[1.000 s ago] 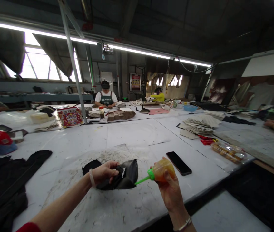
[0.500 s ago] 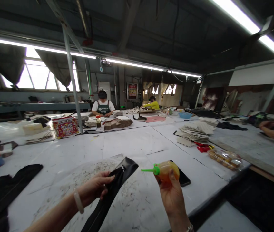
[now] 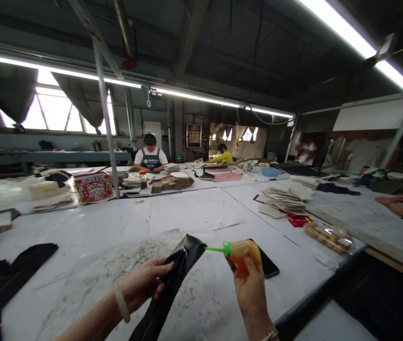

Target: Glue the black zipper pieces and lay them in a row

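My left hand [image 3: 144, 284] is closed on a long black leather piece [image 3: 173, 279] and holds it lifted off the white table [image 3: 194, 203], its top end raised. My right hand [image 3: 249, 284] is wrapped round an orange glue bottle [image 3: 246, 251] with a green nozzle. The nozzle tip points left and sits at the upper end of the black piece. A glue-stained clear sheet [image 3: 116, 265] lies on the table under both hands.
A black phone [image 3: 269, 265] lies just right of the bottle. Stacked pale cut pieces [image 3: 283, 196], a bag of snacks [image 3: 327, 234] and black material [image 3: 5, 270] lie around. A metal post [image 3: 105, 118] rises behind. Two people sit far across; an arm [image 3: 397, 206] rests at right.
My left hand lifted the black piece off the table and let it hang long. My right hand raised the bottle and brought its nozzle to the piece's upper end. The view tilted up.
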A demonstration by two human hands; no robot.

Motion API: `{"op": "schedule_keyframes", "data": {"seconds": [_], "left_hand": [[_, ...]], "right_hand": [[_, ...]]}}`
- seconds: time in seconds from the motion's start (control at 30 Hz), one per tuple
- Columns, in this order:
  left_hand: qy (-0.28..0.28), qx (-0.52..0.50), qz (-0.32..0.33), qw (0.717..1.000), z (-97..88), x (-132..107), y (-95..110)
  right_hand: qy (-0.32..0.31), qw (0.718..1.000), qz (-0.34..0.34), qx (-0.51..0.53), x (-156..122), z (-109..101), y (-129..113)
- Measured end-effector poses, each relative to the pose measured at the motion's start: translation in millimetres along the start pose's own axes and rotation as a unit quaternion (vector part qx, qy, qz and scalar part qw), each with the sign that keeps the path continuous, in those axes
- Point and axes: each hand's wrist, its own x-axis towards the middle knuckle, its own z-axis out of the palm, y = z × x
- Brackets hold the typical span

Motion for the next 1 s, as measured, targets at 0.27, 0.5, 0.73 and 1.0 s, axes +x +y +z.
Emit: {"op": "schedule_keyframes", "data": {"seconds": [0.27, 0.5, 0.73, 1.0], "left_hand": [[0.015, 0.005, -0.007, 1.0, 0.3, 6, -4], [0.051, 0.006, -0.01, 0.999, 3.1, 10, -5], [0.074, 0.014, -0.024, 0.997, 4.5, 14, -8], [0.093, 0.016, -0.028, 0.995, 7.4, 15, -7]], "right_hand": [[0.009, 1.0, -0.002, -0.01, -6, -1, 0], [-0.003, 0.999, -0.01, -0.046, -13, 0, -1], [-0.009, 0.995, -0.025, -0.1, -19, -1, 4], [-0.017, 0.991, -0.012, -0.13, -24, -1, 11]]}}
